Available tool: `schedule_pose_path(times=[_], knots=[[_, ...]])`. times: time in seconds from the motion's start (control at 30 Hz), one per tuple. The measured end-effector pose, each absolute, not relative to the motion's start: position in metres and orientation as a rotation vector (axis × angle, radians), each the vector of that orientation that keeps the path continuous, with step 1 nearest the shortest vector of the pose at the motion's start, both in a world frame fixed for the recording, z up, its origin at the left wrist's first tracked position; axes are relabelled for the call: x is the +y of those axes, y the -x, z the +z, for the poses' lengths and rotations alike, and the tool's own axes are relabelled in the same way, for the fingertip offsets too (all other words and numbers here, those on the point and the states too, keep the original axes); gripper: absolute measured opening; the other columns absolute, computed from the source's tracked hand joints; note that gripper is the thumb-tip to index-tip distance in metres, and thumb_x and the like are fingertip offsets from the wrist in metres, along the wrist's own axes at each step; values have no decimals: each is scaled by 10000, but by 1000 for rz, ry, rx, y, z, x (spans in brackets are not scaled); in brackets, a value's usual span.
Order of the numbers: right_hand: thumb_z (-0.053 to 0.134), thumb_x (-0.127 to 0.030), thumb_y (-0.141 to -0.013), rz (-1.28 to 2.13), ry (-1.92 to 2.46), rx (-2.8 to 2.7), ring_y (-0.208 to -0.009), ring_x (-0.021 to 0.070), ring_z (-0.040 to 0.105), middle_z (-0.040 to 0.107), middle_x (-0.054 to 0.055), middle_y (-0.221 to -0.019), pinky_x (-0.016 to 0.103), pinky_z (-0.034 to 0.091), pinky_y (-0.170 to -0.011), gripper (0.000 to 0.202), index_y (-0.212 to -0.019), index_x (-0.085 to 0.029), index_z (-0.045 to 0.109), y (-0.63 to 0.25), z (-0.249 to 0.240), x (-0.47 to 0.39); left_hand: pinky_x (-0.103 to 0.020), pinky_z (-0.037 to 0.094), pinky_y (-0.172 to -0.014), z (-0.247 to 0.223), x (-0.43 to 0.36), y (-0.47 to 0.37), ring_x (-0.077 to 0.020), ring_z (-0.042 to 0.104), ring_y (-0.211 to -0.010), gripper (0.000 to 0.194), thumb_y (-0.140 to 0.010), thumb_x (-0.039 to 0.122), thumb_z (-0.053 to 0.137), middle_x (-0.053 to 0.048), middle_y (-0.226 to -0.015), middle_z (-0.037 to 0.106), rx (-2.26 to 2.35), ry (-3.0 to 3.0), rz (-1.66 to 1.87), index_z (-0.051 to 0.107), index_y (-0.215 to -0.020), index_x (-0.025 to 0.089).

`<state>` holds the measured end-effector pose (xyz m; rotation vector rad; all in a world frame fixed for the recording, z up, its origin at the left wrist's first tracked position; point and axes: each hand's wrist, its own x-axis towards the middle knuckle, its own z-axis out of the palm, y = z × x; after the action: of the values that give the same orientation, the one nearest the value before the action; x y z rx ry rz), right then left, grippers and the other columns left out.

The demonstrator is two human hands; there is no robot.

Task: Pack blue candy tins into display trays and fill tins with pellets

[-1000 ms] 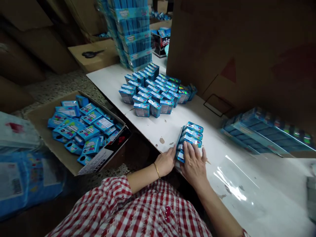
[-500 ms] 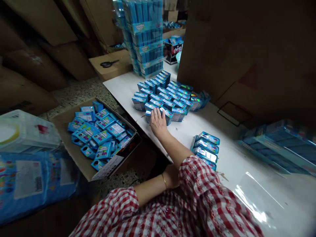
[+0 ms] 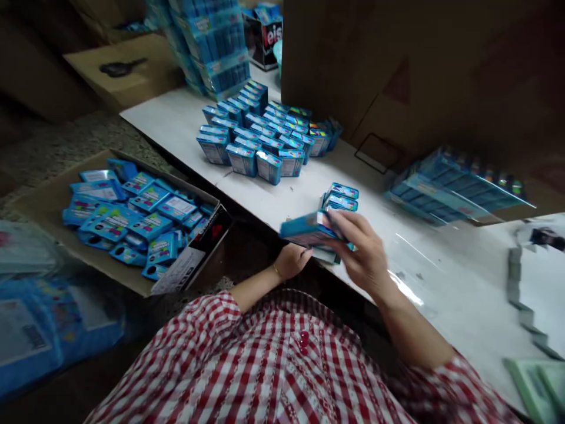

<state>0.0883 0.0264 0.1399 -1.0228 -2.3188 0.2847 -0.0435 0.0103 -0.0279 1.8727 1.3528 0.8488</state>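
White and scuffed, the surface (image 3: 450, 294) stretches past your hands, with one large brown carton (image 3: 397, 47) beyond your right hand blocking the view behind. One filled tray (image 3: 454, 182) sits beyond and right of that hand. One open box (image 3: 182, 270) of loose packs lies left of your left hand; far ahead of it, one tray stack (image 3: 223, 50) is cut off at the top. Your right hand (image 3: 364, 250) pinches a tilted blue pack (image 3: 302, 228) above the near edge, partly covering a short row of packs (image 3: 343, 191): two tops show clearly. Your left hand (image 3: 291, 261) curls just beside; you cannot tell whether it grips anything. Roughly two dozen standing packs (image 3: 256, 138) overlap ahead of it, too crowded to count exactly.
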Motion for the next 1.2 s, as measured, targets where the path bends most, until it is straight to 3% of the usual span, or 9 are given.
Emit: schedule_pose_path(times=[0.17,0.33,0.6,0.77,0.87,0.97,1.07,1.2], knots=[[481,-246,-861,32,1144,-2281,-997,223,534,555,93,-1135,388,466,-836,495,-1345,-288,388,-154,104,-14,-310,468,-849,-25,7,46,-179,592,-913,247,-820,210,489,-67,-983,641,1357,-1763,973,635,-1011,154],[406,-181,-874,-189,1165,-2365,-1062,241,485,534,116,-1187,431,431,-901,458,-1327,-242,427,-149,59,-21,-297,466,-875,-22,5,43,-166,604,-941,308,-802,153,498,-76,-1023,646,1356,-1721,1023,634,-1078,154],[373,-134,-861,-280,1161,-2383,-1113,229,451,536,93,-1211,406,389,-942,461,-1298,-244,470,-138,37,-33,-306,486,-851,-20,-2,43,-176,620,-915,278,-815,223,511,-76,-994,674,1367,-1694,1047,664,-1038,159],[361,-114,-846,-176,1273,-2383,-1278,249,332,464,115,-1331,473,296,-1036,494,-1333,-176,421,-122,31,-16,-300,531,-733,-19,-6,44,-131,632,-691,314,-821,226,474,-79,-1009,665,1397,-1564,1041,645,-1071,142],[417,-218,-862,-95,1264,-2404,-1346,250,227,376,121,-1406,513,218,-1076,516,-1370,-153,351,-125,35,-13,-323,501,-856,-16,-1,45,-159,629,-893,340,-851,276,438,-94,-1123,621,1441,-1598,1106,622,-1104,142],[439,-362,-873,25,1242,-2388,-1358,227,208,357,108,-1420,497,227,-1078,569,-1393,-179,297,-155,40,-21,-355,395,-1007,-11,13,44,-189,522,-1133,381,-871,351,423,-109,-1196,577,1518,-1645,1219,597,-1136,139],[430,-409,-878,-40,1543,-2109,-1327,246,283,420,136,-1372,507,287,-1036,561,-1377,-173,324,-210,27,-38,-353,404,-997,-2,28,39,-198,509,-1146,426,-861,409,449,-128,-1220,546,1530,-1628,1287,565,-1171,141],[515,-438,-831,-163,1903,-1903,-1176,307,449,528,198,-1243,504,409,-893,495,-1206,-115,532,-274,-16,-54,-367,393,-1005,25,31,25,-209,476,-1179,414,-845,387,498,-133,-1256,499,1486,-1768,1469,543,-1186,156]])
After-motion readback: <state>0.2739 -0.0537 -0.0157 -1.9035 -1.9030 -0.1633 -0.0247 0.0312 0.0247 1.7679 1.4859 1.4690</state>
